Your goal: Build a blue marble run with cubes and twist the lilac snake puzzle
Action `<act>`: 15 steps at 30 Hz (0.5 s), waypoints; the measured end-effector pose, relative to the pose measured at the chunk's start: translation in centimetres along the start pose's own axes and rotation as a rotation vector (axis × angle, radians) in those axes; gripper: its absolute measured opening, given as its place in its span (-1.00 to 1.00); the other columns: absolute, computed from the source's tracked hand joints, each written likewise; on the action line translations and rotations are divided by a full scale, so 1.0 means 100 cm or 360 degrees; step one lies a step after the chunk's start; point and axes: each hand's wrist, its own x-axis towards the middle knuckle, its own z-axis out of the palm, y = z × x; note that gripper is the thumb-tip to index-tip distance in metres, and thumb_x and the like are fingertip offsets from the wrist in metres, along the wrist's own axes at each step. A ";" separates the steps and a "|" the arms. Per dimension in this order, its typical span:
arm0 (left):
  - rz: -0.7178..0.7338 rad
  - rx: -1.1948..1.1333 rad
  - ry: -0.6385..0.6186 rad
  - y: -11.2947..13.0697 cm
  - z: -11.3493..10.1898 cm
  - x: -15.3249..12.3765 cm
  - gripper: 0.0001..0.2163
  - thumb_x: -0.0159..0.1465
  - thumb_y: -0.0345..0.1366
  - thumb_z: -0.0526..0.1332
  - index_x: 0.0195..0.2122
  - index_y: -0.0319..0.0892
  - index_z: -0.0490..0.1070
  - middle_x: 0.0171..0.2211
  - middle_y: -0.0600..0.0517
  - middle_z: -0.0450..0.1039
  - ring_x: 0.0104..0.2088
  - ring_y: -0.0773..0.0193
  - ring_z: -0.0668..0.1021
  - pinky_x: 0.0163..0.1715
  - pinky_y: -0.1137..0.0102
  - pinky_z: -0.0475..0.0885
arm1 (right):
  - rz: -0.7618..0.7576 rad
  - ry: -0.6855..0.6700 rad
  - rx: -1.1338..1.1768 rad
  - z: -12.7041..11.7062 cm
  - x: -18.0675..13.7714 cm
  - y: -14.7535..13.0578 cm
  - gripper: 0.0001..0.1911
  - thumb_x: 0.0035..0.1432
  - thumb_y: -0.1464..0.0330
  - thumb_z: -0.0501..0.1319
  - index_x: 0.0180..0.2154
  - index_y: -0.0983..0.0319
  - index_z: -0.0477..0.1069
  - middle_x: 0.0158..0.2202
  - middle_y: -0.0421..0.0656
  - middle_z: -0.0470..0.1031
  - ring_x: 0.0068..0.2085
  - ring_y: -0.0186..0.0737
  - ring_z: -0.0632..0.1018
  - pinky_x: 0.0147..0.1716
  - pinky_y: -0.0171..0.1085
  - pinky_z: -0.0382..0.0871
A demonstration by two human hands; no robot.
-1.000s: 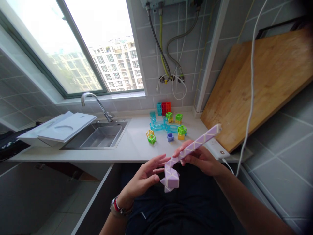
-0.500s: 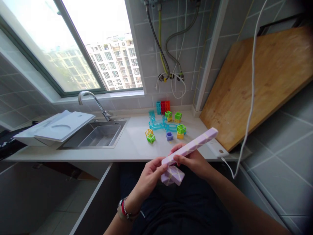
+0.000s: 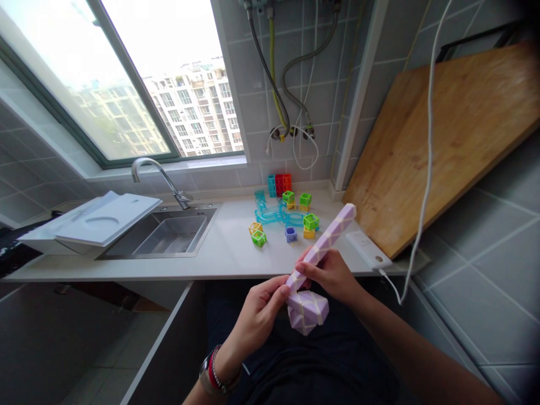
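A lilac snake puzzle (image 3: 330, 239) with thin cream lines between its segments is held between both hands, in front of the counter's edge. One long straight arm points up to the right; its other end is folded into a bulky cluster below. My left hand (image 3: 258, 312) grips it with thumb and fingers near the bend. Higher up the straight arm, my right hand (image 3: 331, 277) pinches it, thumb on top, with some fingers hidden behind it.
On the white counter (image 3: 228, 256) stand several green and yellow open cubes (image 3: 311, 221), a purple cube (image 3: 291, 234), and clear blue track pieces (image 3: 270, 215). A sink (image 3: 172, 235) is at left. A wooden board (image 3: 447, 135) leans at right beside a white power strip (image 3: 366, 247) and cable.
The puzzle's straight arm has swung to a steeper upward angle. Its folded cluster has shifted right and down and shows a different side. Both hands still hold it.
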 end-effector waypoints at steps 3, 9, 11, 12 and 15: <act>-0.0067 -0.0011 -0.0006 0.001 -0.008 0.002 -0.57 0.34 -0.07 0.26 0.12 -0.22 0.54 -0.09 -0.16 0.64 -0.09 -0.01 0.64 -0.14 0.23 0.59 | -0.0041 0.0040 -0.0149 0.002 -0.003 -0.002 -0.60 0.01 0.06 0.46 -0.31 0.24 0.55 -0.52 -0.19 0.55 -0.52 -0.21 0.55 -0.53 -0.30 0.43; 0.0047 0.0466 0.0030 0.011 -0.015 0.002 -0.70 0.33 -0.17 0.28 0.03 -0.12 0.61 -0.12 -0.09 0.66 -0.14 0.01 0.67 -0.33 0.33 0.63 | -0.0140 0.0004 -0.0351 0.003 0.000 -0.005 -0.62 0.00 0.07 0.47 -0.33 0.24 0.55 -0.51 -0.19 0.53 -0.49 -0.23 0.52 -0.52 -0.32 0.38; 0.0117 0.0551 0.0083 0.010 -0.013 0.002 -0.72 0.34 -0.21 0.27 0.04 -0.09 0.60 -0.11 -0.06 0.66 -0.17 0.05 0.67 -0.33 0.35 0.63 | -0.0067 -0.0045 -0.0234 0.003 0.004 -0.004 -0.61 0.02 0.04 0.45 -0.35 0.24 0.54 -0.52 -0.18 0.53 -0.51 -0.23 0.52 -0.53 -0.31 0.38; 0.0145 0.0592 0.0094 0.008 -0.012 0.002 -0.72 0.35 -0.23 0.26 0.05 -0.08 0.59 -0.11 -0.05 0.66 -0.18 0.08 0.67 -0.32 0.35 0.64 | -0.0012 -0.0061 -0.0171 0.003 0.006 -0.003 -0.59 0.03 0.02 0.43 -0.36 0.24 0.53 -0.54 -0.19 0.52 -0.53 -0.24 0.51 -0.54 -0.31 0.36; 0.0302 0.0785 0.0128 -0.003 -0.012 0.002 -0.72 0.37 -0.26 0.24 0.08 -0.08 0.56 -0.10 -0.04 0.65 -0.20 0.15 0.67 -0.25 0.36 0.64 | 0.0103 0.0005 -0.0134 0.002 0.011 0.002 -0.55 0.04 -0.01 0.41 -0.44 0.26 0.46 -0.59 -0.24 0.43 -0.58 -0.31 0.42 -0.58 -0.35 0.25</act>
